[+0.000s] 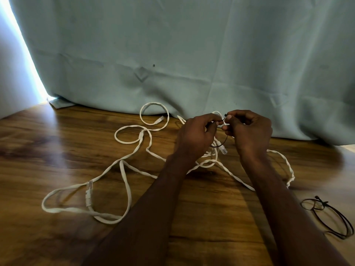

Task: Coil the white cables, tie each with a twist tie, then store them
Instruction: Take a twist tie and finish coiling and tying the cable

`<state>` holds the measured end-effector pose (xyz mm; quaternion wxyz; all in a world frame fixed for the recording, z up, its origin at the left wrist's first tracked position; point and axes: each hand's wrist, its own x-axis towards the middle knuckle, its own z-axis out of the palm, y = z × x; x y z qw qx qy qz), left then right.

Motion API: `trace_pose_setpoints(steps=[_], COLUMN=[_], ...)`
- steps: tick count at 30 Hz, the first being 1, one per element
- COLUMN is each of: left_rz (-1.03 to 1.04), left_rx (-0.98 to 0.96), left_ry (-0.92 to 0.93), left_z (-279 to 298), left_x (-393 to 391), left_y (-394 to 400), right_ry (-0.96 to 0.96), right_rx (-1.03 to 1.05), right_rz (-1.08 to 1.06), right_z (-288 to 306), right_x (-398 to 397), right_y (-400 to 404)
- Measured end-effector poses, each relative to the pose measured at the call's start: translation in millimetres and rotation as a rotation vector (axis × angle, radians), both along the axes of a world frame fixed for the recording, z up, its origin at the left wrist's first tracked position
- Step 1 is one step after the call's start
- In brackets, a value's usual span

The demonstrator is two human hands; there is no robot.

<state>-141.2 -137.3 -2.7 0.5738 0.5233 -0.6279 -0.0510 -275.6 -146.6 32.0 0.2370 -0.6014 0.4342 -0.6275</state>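
A pale blue-green curtain [192, 45] hangs across the whole back of the view; its hem rests on the table [57, 150]. A strip of bright light shows along the curtain's left edge.

The table is wood-grain brown and carries all the loose items.

White cables [125, 179] lie uncoiled on the table in wide, irregular loops, running from front left to the centre and on to the right, behind the right forearm. One round loop [154, 113] lies at the curtain hem, with a clear plug [159, 120] inside it. A second plug [89, 192] lies front left, inside a long loop. A third plug [222, 149] hangs below the hands.

The left hand [196, 136] is raised above the centre of the table, fingers curled, gripping a small bundle of cable [208, 153]; part of the bundle hangs below the hand. How many turns it holds cannot be told.

The right hand [249, 129] is just beside the left, fingers curled, pinching the tie [223, 139], a thin black strand. The tie runs from the fingertips down to the bundle between the two hands. Whether it is already closed round the bundle cannot be told.

Spare ties [330, 215], thin and black, lie in a loose loop at the front right of the table, well apart from the cables.
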Motion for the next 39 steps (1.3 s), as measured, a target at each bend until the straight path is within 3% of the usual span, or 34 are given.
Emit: trace_pose_setpoints(steps=[13, 19, 25, 31, 36, 39], left_rz=[-0.001, -0.088, -0.161, -0.242, -0.248, -0.231], left_rx=[0.006, -0.026, -0.027, 0.016, 0.042, 0.055], left_ry=[0.04, 0.216, 0.339, 0.367, 0.311, 0.252], left_z=[-1, 1, 0, 4, 4, 2], left_x=[1, 3, 6, 3, 2, 3], left_y=[-3, -3, -9, -5, -6, -6], right_ry=[0.244, 0.279, -0.027, -0.202, -0.309, -0.561], right_rx=[-0.129, -0.059, 0.186, 0.382, 0.4, 0.358], right_rz=[-0.075, -0.023, 0.207, 0.342, 0.342, 0.438], right_z=[-4, -4, -3, -1, 1, 7], right_x=[5, 6, 4, -2, -3, -8], right_y=[1, -2, -4, -6, -5, -9])
